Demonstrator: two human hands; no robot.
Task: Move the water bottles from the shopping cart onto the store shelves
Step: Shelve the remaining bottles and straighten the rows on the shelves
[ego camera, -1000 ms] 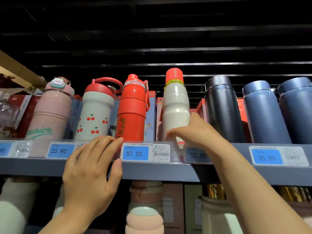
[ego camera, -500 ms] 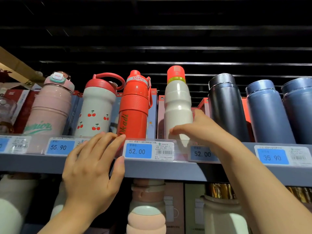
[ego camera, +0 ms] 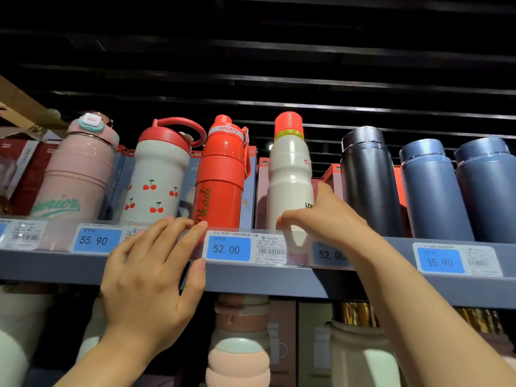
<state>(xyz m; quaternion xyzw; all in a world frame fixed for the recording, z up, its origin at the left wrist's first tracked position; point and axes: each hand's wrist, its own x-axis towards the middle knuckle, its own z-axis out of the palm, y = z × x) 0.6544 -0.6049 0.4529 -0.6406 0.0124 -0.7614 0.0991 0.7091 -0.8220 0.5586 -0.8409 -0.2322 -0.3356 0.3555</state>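
A white bottle with a red cap and yellow ring (ego camera: 290, 169) stands upright on the top shelf (ego camera: 279, 279), between a red sports bottle (ego camera: 223, 174) and a dark grey flask (ego camera: 368, 180). My right hand (ego camera: 326, 219) grips its base, fingers across the front and thumb up its right side. My left hand (ego camera: 150, 280) rests on the shelf's front edge with straight fingers over the price rail, just below the red bottle, holding nothing. The shopping cart is out of view.
Further left stand a cherry-print bottle (ego camera: 159, 177) and a pink bottle (ego camera: 75, 174); two blue flasks (ego camera: 430, 191) fill the right. Boxes stand behind the row. Price tags (ego camera: 229, 248) line the rail. More bottles (ego camera: 240, 344) sit on the shelf below.
My right hand has turned the white bottle slightly, so a printed label now shows at its lower right. My left hand stays on the shelf edge.
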